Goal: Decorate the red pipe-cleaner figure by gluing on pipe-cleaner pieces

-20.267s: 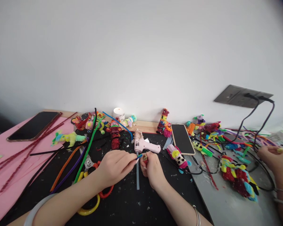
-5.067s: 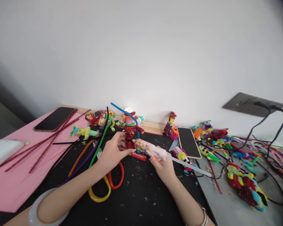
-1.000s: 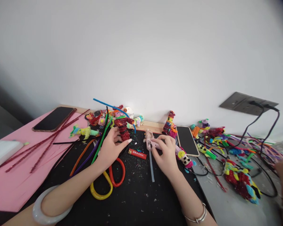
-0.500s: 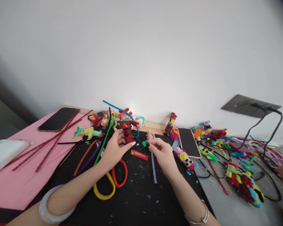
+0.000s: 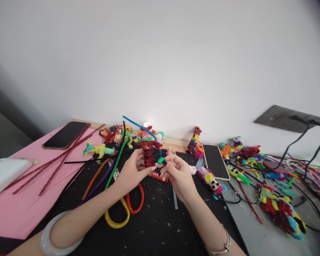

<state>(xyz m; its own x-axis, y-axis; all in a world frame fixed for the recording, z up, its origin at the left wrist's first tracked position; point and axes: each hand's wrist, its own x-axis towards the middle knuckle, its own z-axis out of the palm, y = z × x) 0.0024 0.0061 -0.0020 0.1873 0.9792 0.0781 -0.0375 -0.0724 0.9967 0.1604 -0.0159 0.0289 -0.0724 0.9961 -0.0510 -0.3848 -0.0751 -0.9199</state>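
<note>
Closest in, yellow and red scissors (image 5: 124, 209) lie flat on the black mat (image 5: 154, 231). Just past them, the left hand (image 5: 132, 171) is wrapped around a red glittery figure (image 5: 148, 153), keeping it upright. The right hand (image 5: 177, 174) pinches a tiny green piece (image 5: 161, 160) right beside it. Further back, a phone (image 5: 217, 161) lies by the wall.
</note>
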